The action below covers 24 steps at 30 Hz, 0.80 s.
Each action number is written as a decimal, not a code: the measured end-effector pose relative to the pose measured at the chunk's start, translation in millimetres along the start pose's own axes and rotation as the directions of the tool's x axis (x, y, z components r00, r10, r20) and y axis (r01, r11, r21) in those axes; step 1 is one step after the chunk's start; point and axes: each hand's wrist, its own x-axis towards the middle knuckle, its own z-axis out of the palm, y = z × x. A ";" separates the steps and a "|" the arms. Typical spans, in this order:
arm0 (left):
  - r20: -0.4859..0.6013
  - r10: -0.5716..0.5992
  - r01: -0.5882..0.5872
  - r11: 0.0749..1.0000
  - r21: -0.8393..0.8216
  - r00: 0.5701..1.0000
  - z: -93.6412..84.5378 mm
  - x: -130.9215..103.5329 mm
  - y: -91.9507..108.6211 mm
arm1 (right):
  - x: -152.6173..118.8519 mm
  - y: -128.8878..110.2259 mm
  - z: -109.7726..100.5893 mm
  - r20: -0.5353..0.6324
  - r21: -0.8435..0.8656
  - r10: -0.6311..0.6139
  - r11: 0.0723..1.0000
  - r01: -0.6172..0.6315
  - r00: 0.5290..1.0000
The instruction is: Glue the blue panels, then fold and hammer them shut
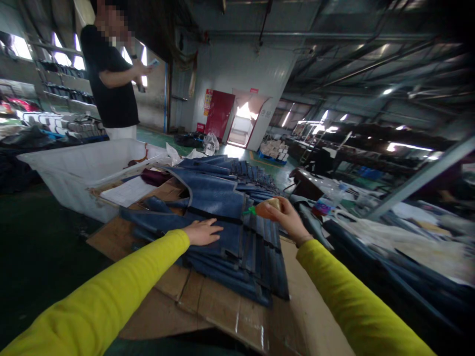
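Stacked blue denim pieces [218,198] lie fanned over cardboard in front of me, with dark strips crossing some of them. My left hand [203,232] rests flat on the top piece, fingers spread, holding nothing. Above the right side of the stack, my right hand [287,217] is closed around a small orange-tan object [267,209] with a bright green tip pointing left. Its exact kind is unclear, since my fingers cover part of it. Both forearms are in yellow sleeves.
Behind the stack on the left stands a white plastic tub [81,158], a paper sheet [128,191] beside it. A person [111,79] in black stands beyond the tub. On the right are a plastic bottle [328,198] and dark fabric [378,262]. A red door [219,114] is further back.
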 end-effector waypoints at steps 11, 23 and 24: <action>0.013 -0.006 0.006 1.000 0.004 1.000 0.3 1.1 -0.8 | -23.1 -6.3 -7.5 0.092 0.049 0.103 0.993 -0.108 0.990; 0.021 -0.010 0.010 1.000 0.006 1.000 -1.8 -0.4 0.9 | -38.8 -15.0 -8.3 0.142 -0.001 -0.018 1.000 0.018 0.990; 0.021 -0.010 0.010 1.000 0.006 1.000 -1.8 -0.5 1.2 | -41.6 -16.8 -9.2 0.160 -0.005 -0.017 1.000 0.018 0.987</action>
